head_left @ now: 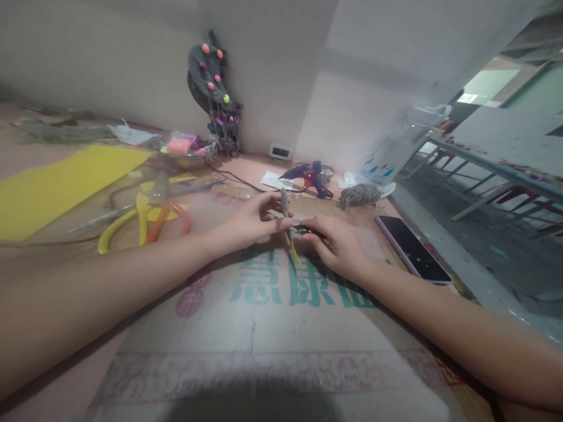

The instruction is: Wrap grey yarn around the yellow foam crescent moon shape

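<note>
My left hand [266,217] pinches a thin grey strip [285,203] between thumb and fingers. The strip stands nearly upright, and its lower end is a narrow yellow tail [294,253] over the printed cardboard. From the right, my right hand [332,240] closes around a small dark tool [301,228] whose tip meets the strip beside my left thumb. Most of that tool is hidden in my fingers, so its kind is unclear. Both hands are close together above the cardboard sheet [246,334].
Yellow- and orange-handled pliers [143,214] lie left, near a yellow sheet [65,187]. Behind my hands are a glue gun [308,176] with a red light and grey yarn [359,196]. A phone [413,249] and a bottle [387,152] are right. A beaded grey crescent [206,76] is by the wall.
</note>
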`<state>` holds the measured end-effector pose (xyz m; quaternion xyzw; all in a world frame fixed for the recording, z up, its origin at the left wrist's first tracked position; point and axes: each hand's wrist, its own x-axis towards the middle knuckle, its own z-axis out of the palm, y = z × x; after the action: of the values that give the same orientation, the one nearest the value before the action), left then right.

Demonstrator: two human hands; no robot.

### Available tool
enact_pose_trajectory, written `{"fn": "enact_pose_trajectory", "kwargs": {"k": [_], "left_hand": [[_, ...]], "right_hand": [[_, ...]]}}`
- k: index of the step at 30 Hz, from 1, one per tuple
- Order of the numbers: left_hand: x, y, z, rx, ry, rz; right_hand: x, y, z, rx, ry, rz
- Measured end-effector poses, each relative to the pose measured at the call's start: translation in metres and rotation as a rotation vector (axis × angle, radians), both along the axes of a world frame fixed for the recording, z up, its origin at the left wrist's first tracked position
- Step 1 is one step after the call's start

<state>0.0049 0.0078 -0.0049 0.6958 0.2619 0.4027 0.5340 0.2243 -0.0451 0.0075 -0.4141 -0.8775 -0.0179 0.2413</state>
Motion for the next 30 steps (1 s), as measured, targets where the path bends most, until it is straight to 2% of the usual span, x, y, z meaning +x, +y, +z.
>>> {"fn": "enact_pose_trajectory", "kwargs": {"k": [11,19,30], "left_hand": [[0.0,0.002,-0.004,0.063,0.028,-0.015],[0.001,0.005,-0.007,-0.071,-0.123,-0.075],[0.002,0.006,-0.01,-0.08,-0.123,-0.083]], "right_hand": [[-0.001,-0.001,-0.001,0.036,-0.016,0.032],[0.002,0.001,-0.003,0.037,0.024,0.018],[0.002,0.003,-0.004,0.041,0.025,0.027]]}}
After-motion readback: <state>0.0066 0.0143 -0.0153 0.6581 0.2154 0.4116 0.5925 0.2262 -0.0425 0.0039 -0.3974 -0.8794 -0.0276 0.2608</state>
